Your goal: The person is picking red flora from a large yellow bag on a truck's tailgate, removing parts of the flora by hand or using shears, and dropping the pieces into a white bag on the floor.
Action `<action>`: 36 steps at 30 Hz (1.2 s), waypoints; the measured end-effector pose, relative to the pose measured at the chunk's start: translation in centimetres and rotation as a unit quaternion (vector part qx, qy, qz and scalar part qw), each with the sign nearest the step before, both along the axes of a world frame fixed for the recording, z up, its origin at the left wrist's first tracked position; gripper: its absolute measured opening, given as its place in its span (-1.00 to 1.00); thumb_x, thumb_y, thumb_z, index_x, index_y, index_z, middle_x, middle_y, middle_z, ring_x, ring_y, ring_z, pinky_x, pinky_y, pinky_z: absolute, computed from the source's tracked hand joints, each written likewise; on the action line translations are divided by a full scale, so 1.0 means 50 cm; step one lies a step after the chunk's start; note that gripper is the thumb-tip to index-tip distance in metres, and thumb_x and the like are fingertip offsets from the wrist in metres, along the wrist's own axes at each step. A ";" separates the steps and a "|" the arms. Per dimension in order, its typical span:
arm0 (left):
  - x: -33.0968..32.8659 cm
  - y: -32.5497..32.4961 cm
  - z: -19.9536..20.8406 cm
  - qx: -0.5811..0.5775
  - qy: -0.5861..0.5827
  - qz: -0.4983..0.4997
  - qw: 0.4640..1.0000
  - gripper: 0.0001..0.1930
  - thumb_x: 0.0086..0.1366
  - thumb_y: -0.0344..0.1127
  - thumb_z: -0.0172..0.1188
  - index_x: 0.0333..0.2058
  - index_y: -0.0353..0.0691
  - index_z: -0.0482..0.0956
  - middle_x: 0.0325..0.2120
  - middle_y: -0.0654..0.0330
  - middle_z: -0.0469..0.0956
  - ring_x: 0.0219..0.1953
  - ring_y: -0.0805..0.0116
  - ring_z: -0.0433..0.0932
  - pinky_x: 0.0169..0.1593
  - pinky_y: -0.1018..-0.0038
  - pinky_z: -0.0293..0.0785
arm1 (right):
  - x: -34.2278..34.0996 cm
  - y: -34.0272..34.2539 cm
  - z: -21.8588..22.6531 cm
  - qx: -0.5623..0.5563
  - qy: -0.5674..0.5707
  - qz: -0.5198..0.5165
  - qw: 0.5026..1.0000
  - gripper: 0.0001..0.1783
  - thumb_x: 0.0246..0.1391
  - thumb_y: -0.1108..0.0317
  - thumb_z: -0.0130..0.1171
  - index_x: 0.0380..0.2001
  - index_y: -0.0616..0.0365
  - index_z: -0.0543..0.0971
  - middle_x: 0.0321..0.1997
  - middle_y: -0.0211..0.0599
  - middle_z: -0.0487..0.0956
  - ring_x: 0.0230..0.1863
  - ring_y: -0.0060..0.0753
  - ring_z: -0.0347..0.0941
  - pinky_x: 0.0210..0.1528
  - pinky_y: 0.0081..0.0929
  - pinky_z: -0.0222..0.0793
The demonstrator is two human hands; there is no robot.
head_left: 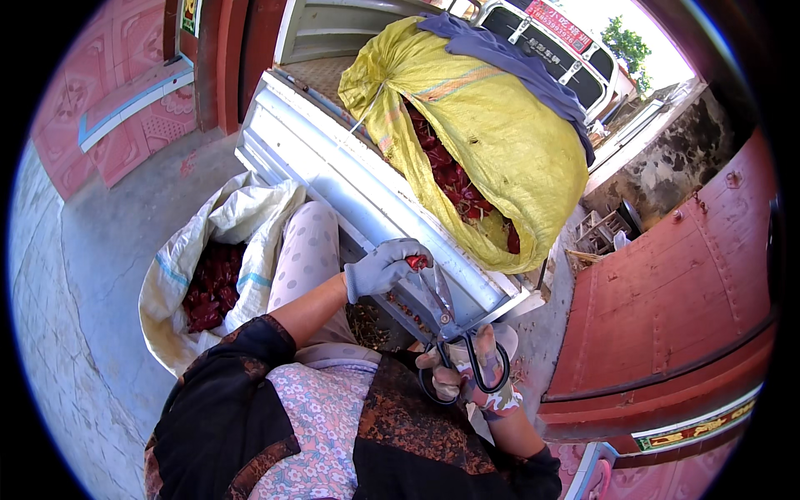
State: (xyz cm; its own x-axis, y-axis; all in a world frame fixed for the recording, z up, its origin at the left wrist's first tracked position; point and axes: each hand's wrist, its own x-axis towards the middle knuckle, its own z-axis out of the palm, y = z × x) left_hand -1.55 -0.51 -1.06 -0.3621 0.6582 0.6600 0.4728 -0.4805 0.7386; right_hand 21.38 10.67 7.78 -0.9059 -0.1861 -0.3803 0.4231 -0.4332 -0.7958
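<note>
Red pepper (416, 262) near scissors (447, 320), yellow sack (508, 117)

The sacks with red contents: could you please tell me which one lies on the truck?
The yellow sack, partly under blue cloth, does; the white sack is beside the person's leg.

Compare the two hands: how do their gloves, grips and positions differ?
The left hand wears a plain grey glove; the right hand, a brownish glove patterned toward the wrist.
The left hand's grip is on a red pepper; the right hand's, on black-handled scissors.
The left hand is farther from the torso than the right hand.
Both are gloved.
</note>
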 end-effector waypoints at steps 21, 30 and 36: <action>0.016 0.010 -0.030 0.013 -0.345 -0.160 0.925 -0.83 0.10 -0.42 -0.07 -0.41 -0.33 0.49 -0.53 0.28 0.42 -0.48 0.54 0.35 -0.32 0.60 0.33 | -0.019 0.017 -0.060 0.064 0.035 -0.064 0.995 -0.01 0.05 -0.45 -0.27 -0.32 0.53 0.47 -0.77 -0.54 0.23 -0.80 -0.70 -0.04 -0.73 -0.68 -0.15; 0.033 0.023 -0.043 0.138 -0.385 -0.184 0.894 -0.83 0.13 -0.34 -0.05 -0.54 -0.29 0.44 -0.58 0.23 0.43 -0.55 0.49 0.34 -0.38 0.57 0.30 | -0.042 0.029 -0.163 -0.137 0.091 -0.007 0.986 -0.15 0.02 -0.40 -0.10 -0.29 0.39 0.41 -0.72 -0.49 0.27 -0.80 -0.72 -0.02 -0.76 -0.67 -0.14; 0.050 0.024 -0.019 0.130 -0.401 -0.182 0.888 -0.77 0.18 -0.27 -0.04 -0.60 -0.25 0.37 -0.62 0.24 0.38 -0.55 0.45 0.30 -0.42 0.51 0.25 | -0.072 -0.002 -0.219 -0.155 0.140 0.038 0.977 -0.09 -0.10 -0.55 -0.20 -0.43 0.26 0.45 -0.83 -0.61 0.20 -0.86 -0.69 -0.01 -0.78 -0.66 -0.05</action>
State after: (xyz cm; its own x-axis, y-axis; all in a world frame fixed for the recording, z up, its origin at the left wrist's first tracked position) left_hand 0.96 0.67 -2.03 -0.5792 0.6915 0.4318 -0.3775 -0.6969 0.6097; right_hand 17.80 10.57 -3.16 -0.9459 -0.3228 -0.0339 0.2468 -0.6474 -0.7211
